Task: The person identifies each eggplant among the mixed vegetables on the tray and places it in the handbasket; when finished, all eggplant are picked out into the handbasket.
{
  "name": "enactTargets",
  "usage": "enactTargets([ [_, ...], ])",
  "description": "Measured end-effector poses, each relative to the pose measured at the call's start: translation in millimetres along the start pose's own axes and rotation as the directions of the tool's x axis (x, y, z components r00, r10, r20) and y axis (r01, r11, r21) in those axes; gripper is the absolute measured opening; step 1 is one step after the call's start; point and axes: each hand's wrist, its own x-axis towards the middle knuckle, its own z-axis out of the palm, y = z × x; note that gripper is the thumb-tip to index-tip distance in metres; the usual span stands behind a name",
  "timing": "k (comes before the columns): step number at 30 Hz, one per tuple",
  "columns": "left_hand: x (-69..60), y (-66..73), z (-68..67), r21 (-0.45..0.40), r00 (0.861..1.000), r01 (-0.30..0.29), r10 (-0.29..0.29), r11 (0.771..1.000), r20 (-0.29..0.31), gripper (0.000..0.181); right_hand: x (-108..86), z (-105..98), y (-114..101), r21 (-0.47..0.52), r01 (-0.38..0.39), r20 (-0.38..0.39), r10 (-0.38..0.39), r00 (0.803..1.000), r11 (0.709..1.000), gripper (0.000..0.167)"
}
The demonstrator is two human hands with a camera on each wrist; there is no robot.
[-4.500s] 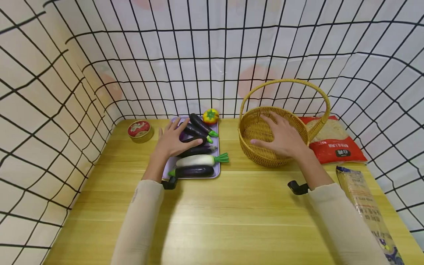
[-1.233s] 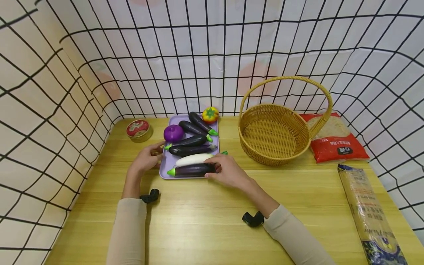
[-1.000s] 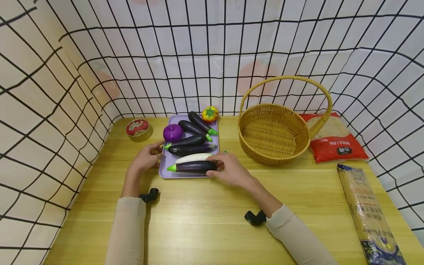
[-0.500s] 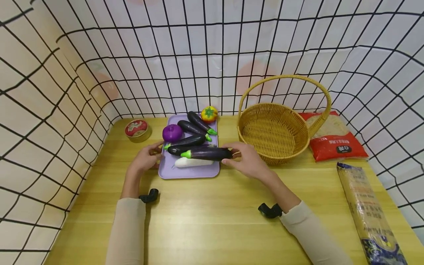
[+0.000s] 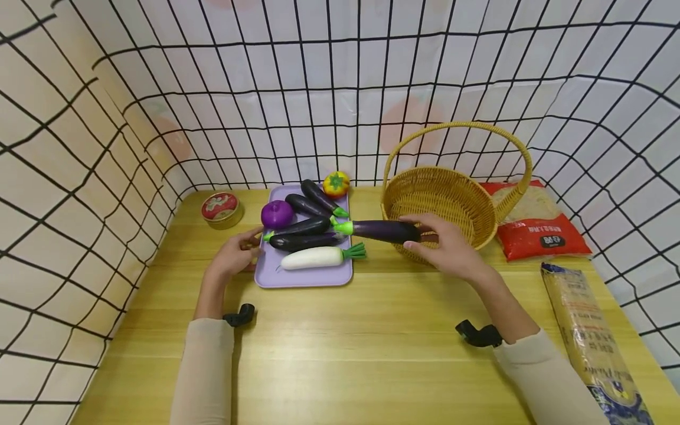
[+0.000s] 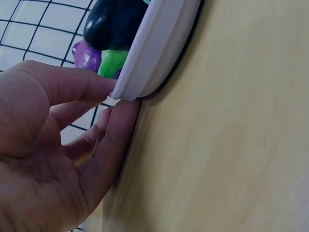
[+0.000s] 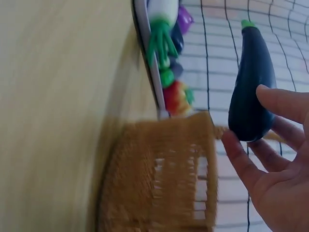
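My right hand (image 5: 448, 245) grips the thick end of a dark eggplant (image 5: 379, 230), held up level between the tray and the wicker basket (image 5: 430, 206). In the right wrist view the eggplant (image 7: 253, 82) sits between thumb and fingertips, clear of the basket (image 7: 159, 174). My left hand (image 5: 234, 255) pinches the left rim of a lilac tray (image 5: 303, 280); the left wrist view shows the thumb on the tray's rim (image 6: 154, 53) and a finger beneath it. On the tray lie several eggplants (image 5: 308, 241), a purple onion (image 5: 277, 214) and a white radish (image 5: 313, 258).
A yellow-red pepper (image 5: 336, 184) is at the tray's far right corner. A round tin (image 5: 222, 210) stands at the left. Right of the basket lie a red packet (image 5: 542, 233) and a long clear packet (image 5: 589, 336). Black wire mesh (image 5: 329, 94) encloses the back and sides.
My right hand has lifted the front eggplant off the tray and carried it right, near the basket. The white radish is now uncovered. My left hand has stayed at the tray's rim lately.
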Motion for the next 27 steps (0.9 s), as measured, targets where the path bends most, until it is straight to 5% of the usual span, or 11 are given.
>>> enactTargets([
  [6,-2.6,1.5,-1.6,-0.009,1.0,0.004,-0.004,1.0,-0.005,0.065,-2.5,-35,10,-0.113,-0.043,-0.023,0.041,0.999,0.993,0.045],
  [13,-2.4,2.3,0.2,-0.006,1.0,-0.01,0.01,1.0,0.001,0.066,6.4,-66,36,-0.197,-0.192,-0.053,0.185,0.981,0.962,0.048],
  [27,1.6,-1.9,0.8,-0.032,1.0,-0.008,0.008,0.999,-0.007,0.064,53.6,-71,71,-0.281,-0.348,-0.088,0.338,0.937,0.894,0.05],
])
